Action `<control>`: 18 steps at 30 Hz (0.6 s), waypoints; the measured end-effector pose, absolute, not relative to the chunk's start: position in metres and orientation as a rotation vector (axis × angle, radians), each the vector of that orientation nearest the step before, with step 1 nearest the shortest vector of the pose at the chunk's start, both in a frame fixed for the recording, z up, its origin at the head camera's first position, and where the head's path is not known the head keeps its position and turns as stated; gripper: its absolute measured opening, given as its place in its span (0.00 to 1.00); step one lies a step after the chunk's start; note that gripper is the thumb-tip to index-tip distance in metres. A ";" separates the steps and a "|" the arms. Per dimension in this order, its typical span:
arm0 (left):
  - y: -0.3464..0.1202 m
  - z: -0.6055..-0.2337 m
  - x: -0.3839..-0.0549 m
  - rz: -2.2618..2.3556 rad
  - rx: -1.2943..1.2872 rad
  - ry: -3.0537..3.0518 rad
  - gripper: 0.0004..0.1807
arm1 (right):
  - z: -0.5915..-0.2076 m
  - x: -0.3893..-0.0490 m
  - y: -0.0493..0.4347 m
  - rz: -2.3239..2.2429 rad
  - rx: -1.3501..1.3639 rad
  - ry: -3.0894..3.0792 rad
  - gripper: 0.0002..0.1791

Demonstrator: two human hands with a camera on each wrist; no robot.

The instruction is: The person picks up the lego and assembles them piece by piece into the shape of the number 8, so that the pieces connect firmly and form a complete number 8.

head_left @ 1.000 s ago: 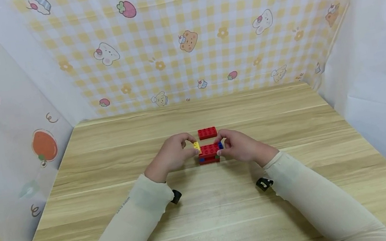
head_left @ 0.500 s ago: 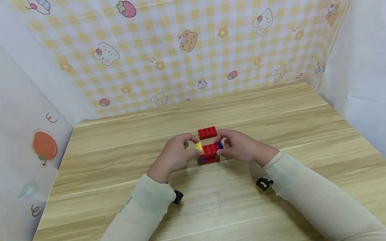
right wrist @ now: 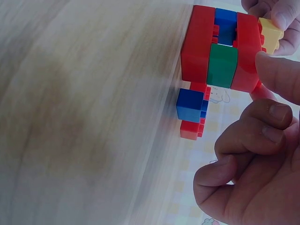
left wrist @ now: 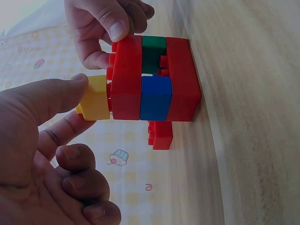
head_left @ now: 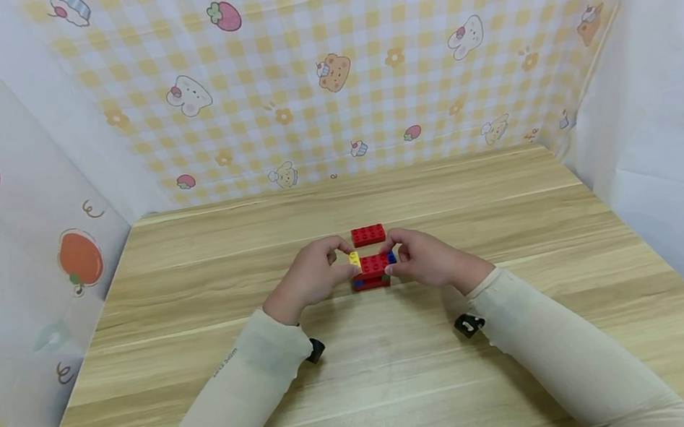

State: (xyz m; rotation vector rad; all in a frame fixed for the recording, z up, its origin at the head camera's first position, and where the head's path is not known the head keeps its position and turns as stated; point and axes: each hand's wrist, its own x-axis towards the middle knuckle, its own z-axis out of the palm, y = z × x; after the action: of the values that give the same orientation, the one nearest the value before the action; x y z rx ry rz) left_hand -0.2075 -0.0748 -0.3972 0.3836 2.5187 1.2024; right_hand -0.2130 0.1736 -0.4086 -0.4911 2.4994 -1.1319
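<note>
My left hand (head_left: 317, 271) pinches a yellow brick (left wrist: 95, 97) between thumb and index finger, at the left end of a small stack. Studs of the upper red brick (left wrist: 126, 82) show between the yellow brick and its top face. Under that red brick, a blue brick (left wrist: 156, 97) stands at the left and a green brick (right wrist: 222, 66) at the right, with a gap between them. A lower red brick (left wrist: 183, 89) forms the base on the table. My right hand (head_left: 423, 257) grips the right end of the upper red brick with thumb and index finger.
Behind the stack lies a loose red brick (head_left: 368, 235) with several studs. A loose blue brick (right wrist: 190, 105) sits just right of the stack, near my right fingers. Wooden tabletop (head_left: 398, 380) surrounds them, and a patterned cloth (head_left: 317, 129) hangs at the back.
My left hand has shifted slightly right, bringing the yellow brick from a tilt at the stack's left edge to level over its left end. My right hand keeps its hold.
</note>
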 end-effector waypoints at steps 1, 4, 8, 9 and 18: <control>-0.074 -0.397 -0.207 1.204 0.387 2.517 0.14 | -0.409 -0.213 0.174 -1.131 -0.490 2.500 0.13; -0.073 -0.397 -0.208 1.189 0.395 2.533 0.13 | -0.408 -0.213 0.174 -1.134 -0.490 2.495 0.13; -0.073 -0.397 -0.208 1.182 0.402 2.538 0.13 | -0.408 -0.213 0.174 -1.138 -0.490 2.491 0.14; -0.073 -0.398 -0.209 1.182 0.403 2.538 0.13 | -0.408 -0.213 0.174 -1.137 -0.488 2.492 0.14; -0.073 -0.400 -0.209 1.209 0.408 2.508 0.12 | -0.407 -0.213 0.175 -1.152 -0.485 2.479 0.14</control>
State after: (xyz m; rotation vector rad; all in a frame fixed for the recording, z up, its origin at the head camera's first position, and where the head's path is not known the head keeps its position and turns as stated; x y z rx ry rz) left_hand -0.2088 -0.0728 -0.3995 0.4085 2.5075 1.2088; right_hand -0.2127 0.1746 -0.4075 -0.4854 2.4787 -1.1519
